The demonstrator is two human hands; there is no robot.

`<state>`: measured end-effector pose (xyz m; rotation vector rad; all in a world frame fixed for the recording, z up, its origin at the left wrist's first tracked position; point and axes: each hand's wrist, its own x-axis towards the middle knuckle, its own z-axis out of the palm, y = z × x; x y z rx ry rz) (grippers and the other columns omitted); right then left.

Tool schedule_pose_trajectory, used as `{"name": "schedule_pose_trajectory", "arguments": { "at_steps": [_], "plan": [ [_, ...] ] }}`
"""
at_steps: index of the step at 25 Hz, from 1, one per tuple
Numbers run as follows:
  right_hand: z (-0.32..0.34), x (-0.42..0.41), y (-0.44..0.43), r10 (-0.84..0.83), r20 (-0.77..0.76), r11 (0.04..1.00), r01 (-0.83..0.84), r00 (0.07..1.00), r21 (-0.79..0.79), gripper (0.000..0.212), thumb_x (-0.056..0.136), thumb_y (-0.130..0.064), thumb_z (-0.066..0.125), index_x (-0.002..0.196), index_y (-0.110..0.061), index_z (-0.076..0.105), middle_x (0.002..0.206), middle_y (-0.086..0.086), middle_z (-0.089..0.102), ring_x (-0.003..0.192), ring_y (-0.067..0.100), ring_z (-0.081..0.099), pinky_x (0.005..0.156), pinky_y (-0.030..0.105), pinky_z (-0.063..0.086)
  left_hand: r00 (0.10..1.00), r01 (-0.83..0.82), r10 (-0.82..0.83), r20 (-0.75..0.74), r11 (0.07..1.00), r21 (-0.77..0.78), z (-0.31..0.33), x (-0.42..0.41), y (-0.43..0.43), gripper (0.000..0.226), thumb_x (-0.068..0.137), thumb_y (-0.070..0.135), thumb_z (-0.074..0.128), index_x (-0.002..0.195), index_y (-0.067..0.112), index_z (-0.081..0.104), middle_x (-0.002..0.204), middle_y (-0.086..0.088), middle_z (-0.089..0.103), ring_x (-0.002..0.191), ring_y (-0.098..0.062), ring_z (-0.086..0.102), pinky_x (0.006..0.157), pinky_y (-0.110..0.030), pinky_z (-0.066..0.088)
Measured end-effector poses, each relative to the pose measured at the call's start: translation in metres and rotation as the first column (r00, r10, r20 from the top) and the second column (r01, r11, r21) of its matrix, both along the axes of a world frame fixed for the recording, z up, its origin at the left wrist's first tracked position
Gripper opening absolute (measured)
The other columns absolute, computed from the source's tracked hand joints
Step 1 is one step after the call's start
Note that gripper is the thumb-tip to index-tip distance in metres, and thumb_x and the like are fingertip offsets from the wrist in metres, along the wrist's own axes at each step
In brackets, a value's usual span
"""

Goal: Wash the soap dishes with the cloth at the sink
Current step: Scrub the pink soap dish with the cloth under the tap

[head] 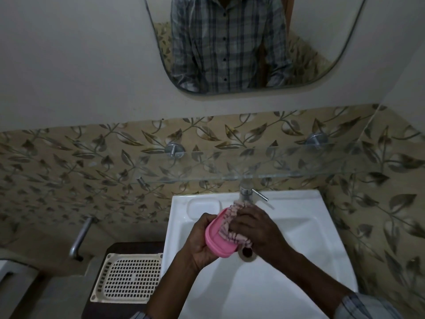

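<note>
A wall of leaf-patterned tiles (69, 162) runs behind everything, and above it hangs a rounded mirror (322, 31) reflecting a checked shirt. Below, the white sink (299, 226) fills the lower middle of the view, with a moulded soap recess (203, 207) in its back left corner. A glass shelf (287, 162) on round metal mounts spans the tiles just above the sink. To the left of the sink, a cream perforated tray (128, 277) lies flat on a dark worktop (119, 247), near a bent metal pipe (80, 236). Both hands are over the basin, close together. The left hand (202, 242) curls round the pink soap dish (217, 240) from its left side and underneath, holding it tilted in the air above the bowl. The right hand (259, 229) has its fingers bent round a bunched pink striped cloth (232, 224) and presses it against the hollow of the dish. The chrome tap (247, 192) stands at the back rim, just beyond the cloth. The dark drain (247, 252) shows directly below the hands.
</note>
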<state>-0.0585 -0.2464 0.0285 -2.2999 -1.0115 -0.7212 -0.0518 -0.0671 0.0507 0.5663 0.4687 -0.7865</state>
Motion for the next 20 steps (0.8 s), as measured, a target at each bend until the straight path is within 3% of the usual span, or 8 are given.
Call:
{"name": "schedule_pose_trajectory", "arguments": {
  "at_steps": [3, 7, 11, 13, 14, 16, 18, 20],
  "plan": [
    [0.001, -0.005, -0.003, -0.056, -0.065, 0.994, 0.062, 0.996, 0.095, 0.038, 0.063, 0.004, 0.082, 0.098, -0.01, 0.077, 0.099, 0.008, 0.076, 0.102, 0.024, 0.062, 0.092, 0.038, 0.051, 0.999, 0.013, -0.015, 0.032, 0.999, 0.038, 0.0, 0.0, 0.002, 0.05, 0.081, 0.023, 0.06, 0.117, -0.012, 0.067, 0.109, -0.03, 0.067, 0.103, -0.037, 0.059, 0.089, -0.045, 0.056],
    [0.01, -0.011, -0.007, -0.16, -0.132, 0.986, 0.165, 0.978, 0.033, 0.035, 0.064, 0.002, 0.08, 0.096, -0.011, 0.079, 0.099, 0.006, 0.077, 0.095, 0.029, 0.071, 0.087, 0.036, 0.053, 0.998, 0.041, -0.045, 0.031, 0.993, 0.107, 0.006, 0.006, 0.0, 0.05, 0.082, 0.029, 0.06, 0.114, -0.008, 0.07, 0.109, -0.027, 0.067, 0.101, -0.036, 0.058, 0.086, -0.044, 0.055],
    [0.039, 0.001, -0.004, -0.215, -0.615, 0.695, 0.561, 0.759, 0.45, 0.035, 0.083, -0.002, 0.062, 0.109, -0.023, 0.071, 0.105, 0.0, 0.072, 0.099, 0.022, 0.069, 0.084, 0.012, 0.05, 1.0, 0.022, -0.02, -0.021, 0.996, 0.09, 0.004, 0.005, 0.001, 0.05, 0.082, 0.03, 0.06, 0.113, -0.009, 0.069, 0.117, -0.031, 0.061, 0.101, -0.043, 0.058, 0.086, -0.05, 0.05],
    [0.038, -0.002, -0.005, -0.193, -0.436, 0.842, 0.376, 0.879, 0.386, 0.026, 0.086, -0.01, 0.063, 0.104, -0.026, 0.071, 0.106, 0.002, 0.072, 0.103, 0.025, 0.068, 0.092, 0.029, 0.052, 0.999, 0.044, -0.042, -0.029, 0.998, 0.051, 0.001, 0.004, 0.007, 0.053, 0.087, 0.03, 0.055, 0.118, -0.011, 0.066, 0.123, -0.034, 0.058, 0.104, -0.047, 0.059, 0.092, -0.053, 0.048],
    [0.034, -0.008, -0.007, -0.137, -0.259, 0.951, 0.2, 0.956, 0.234, 0.022, 0.086, -0.014, 0.063, 0.102, -0.024, 0.074, 0.107, 0.002, 0.073, 0.107, 0.028, 0.067, 0.098, 0.043, 0.049, 0.998, 0.058, -0.058, -0.011, 0.998, 0.04, 0.0, 0.004, 0.009, 0.052, 0.089, 0.03, 0.053, 0.119, -0.011, 0.066, 0.121, -0.033, 0.061, 0.104, -0.047, 0.062, 0.093, -0.053, 0.049],
    [0.024, -0.013, -0.02, 0.048, 0.018, 0.993, -0.046, 0.999, -0.111, 0.025, 0.084, -0.012, 0.066, 0.104, -0.021, 0.077, 0.113, 0.002, 0.073, 0.12, 0.028, 0.062, 0.109, 0.057, 0.035, 0.993, 0.109, -0.111, 0.034, 0.992, 0.06, 0.003, 0.003, 0.009, 0.05, 0.091, 0.031, 0.051, 0.118, -0.008, 0.067, 0.112, -0.028, 0.068, 0.097, -0.042, 0.067, 0.09, -0.048, 0.054],
    [0.021, -0.003, -0.031, 0.073, 0.122, 0.967, -0.04, 0.99, -0.252, 0.024, 0.09, -0.009, 0.059, 0.104, -0.02, 0.077, 0.115, 0.002, 0.073, 0.125, 0.028, 0.06, 0.112, 0.06, 0.03, 0.986, 0.152, -0.159, 0.058, 0.982, 0.108, 0.006, 0.005, 0.008, 0.048, 0.092, 0.032, 0.048, 0.119, -0.003, 0.067, 0.108, -0.025, 0.068, 0.093, -0.039, 0.066, 0.086, -0.045, 0.054],
    [0.016, 0.003, -0.027, -0.068, 0.127, 0.98, 0.09, 0.99, -0.176, 0.025, 0.086, -0.007, 0.058, 0.097, -0.019, 0.077, 0.11, 0.001, 0.074, 0.119, 0.03, 0.063, 0.112, 0.057, 0.031, 0.99, 0.123, -0.129, 0.052, 0.987, 0.107, 0.008, 0.007, 0.006, 0.05, 0.093, 0.032, 0.046, 0.119, -0.004, 0.067, 0.109, -0.025, 0.067, 0.093, -0.038, 0.063, 0.084, -0.045, 0.054]
  ]
}}
